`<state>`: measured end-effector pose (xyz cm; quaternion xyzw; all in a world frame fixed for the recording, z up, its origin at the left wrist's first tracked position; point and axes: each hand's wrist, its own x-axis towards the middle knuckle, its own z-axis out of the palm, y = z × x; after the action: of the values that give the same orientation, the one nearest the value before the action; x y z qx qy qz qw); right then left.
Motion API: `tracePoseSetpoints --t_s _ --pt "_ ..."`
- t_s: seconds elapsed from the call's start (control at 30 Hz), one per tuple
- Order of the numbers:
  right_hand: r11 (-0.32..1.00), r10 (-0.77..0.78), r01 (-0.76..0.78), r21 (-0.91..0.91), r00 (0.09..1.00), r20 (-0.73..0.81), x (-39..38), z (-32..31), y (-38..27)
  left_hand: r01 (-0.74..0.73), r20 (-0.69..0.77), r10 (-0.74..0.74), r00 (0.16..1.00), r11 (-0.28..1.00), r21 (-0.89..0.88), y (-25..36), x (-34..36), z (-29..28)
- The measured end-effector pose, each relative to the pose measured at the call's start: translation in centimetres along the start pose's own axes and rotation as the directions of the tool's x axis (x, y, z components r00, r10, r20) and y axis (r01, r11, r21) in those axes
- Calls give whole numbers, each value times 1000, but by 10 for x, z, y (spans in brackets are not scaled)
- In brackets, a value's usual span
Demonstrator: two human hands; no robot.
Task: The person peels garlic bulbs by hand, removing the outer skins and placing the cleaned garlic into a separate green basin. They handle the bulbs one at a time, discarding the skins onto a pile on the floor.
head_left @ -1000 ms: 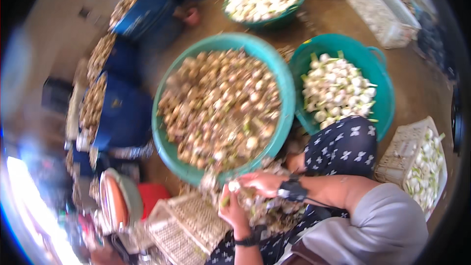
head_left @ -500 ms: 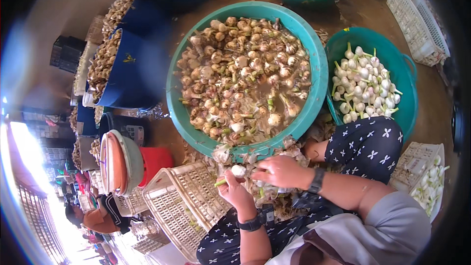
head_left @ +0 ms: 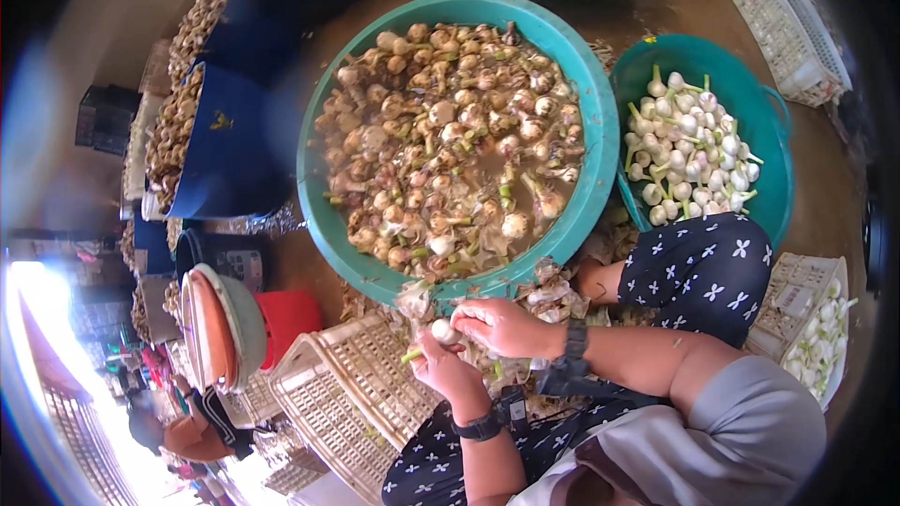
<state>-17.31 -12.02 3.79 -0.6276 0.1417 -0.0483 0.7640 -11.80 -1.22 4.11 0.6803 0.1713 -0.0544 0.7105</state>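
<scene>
My left hand grips a white garlic bulb by its lower part, its short green stem sticking out to the left. My right hand has come in from the right, thumb and fingers pinched at the upper side of the same bulb. Both hands are just past the near rim of a big green tub of muddy water, where many unpeeled garlic bulbs float. Loose garlic skins lie under and around my hands. The thumb and fingertips of my right hand partly cover the bulb.
At right, a green basin holds clean white garlic bulbs. A cream plastic crate lies tilted at my left, beside a red bucket. Blue bins heaped with garlic stand far left. Another person sits at lower left.
My right hand has moved left and slightly up, its fingers closing from apart onto the bulb. My left hand keeps its hold. The whole view has shifted a little.
</scene>
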Motion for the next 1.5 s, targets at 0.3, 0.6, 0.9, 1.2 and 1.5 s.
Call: tracePoseSetpoints --t_s 0.3,0.6,0.9,1.2,1.5 --pt "836 360 -543 74 441 -822 115 -108 123 -122 793 257 552 966 -228 58 -65 72" --pt "970 25 113 215 834 -551 71 -1 56 426 387 -350 853 896 -127 -26 17 28" --pt "650 -110 334 -682 930 351 17 -25 -6 244 525 -236 817 968 56 -8 33 -20" --pt "962 264 -272 5 939 219 3 -24 29 159 769 -247 590 969 190 20 26 -33" --pt "689 552 -609 392 792 260 5 -33 35 -984 976 134 171 -19 175 30 -4 -30"
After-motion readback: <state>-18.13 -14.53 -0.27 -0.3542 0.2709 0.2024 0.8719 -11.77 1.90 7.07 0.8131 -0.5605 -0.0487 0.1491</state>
